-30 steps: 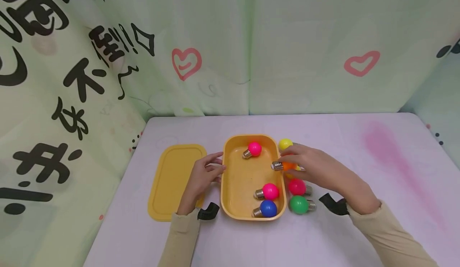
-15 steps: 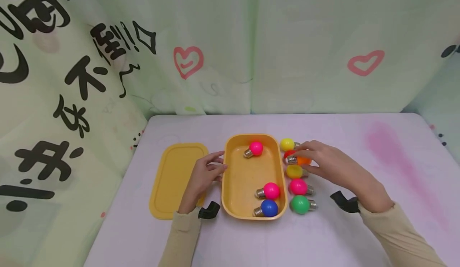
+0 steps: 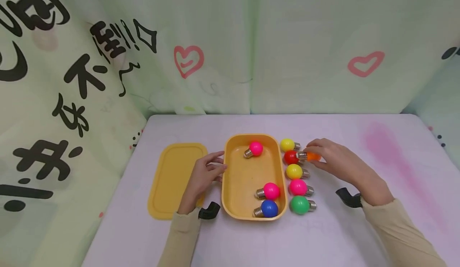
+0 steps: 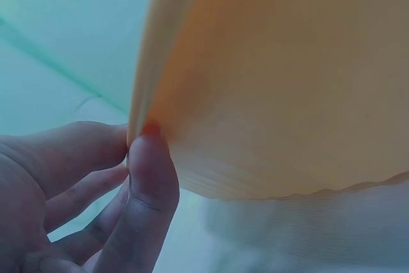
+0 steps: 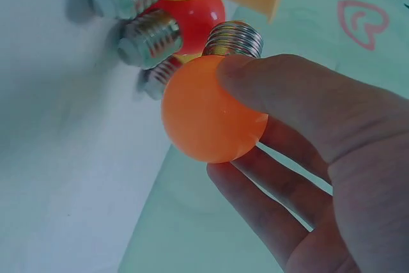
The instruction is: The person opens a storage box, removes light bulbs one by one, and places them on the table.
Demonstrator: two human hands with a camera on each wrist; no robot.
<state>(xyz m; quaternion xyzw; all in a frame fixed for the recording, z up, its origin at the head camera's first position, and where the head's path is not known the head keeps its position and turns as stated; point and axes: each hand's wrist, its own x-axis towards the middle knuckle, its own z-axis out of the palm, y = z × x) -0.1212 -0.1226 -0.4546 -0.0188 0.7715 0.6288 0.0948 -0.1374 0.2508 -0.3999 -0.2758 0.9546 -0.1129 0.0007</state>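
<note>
My right hand [image 3: 339,161] holds an orange light bulb [image 5: 211,110] between thumb and fingers, its metal screw base pointing left in the head view. It hovers just right of a red bulb [image 3: 290,157]. With thumb and fingertips, my left hand [image 3: 206,173] pinches the left wall of a yellow-orange plastic box [image 4: 287,94]. Inside that box lie a pink bulb [image 3: 256,148] at the far end, another pink bulb [image 3: 271,191] and a blue bulb [image 3: 269,208] near the front right corner.
Along the box's right side stands a column of bulbs: a yellow bulb [image 3: 287,145], the red one, a second yellow bulb [image 3: 294,171], a pink bulb [image 3: 298,187] and a green bulb [image 3: 300,204]. A yellow lid [image 3: 176,179] lies left of the box. A printed curtain [image 3: 305,59] hangs behind the table.
My right hand has carried the orange bulb rightward, from over the box's right rim to beyond the red bulb. The left hand stays at the box wall.
</note>
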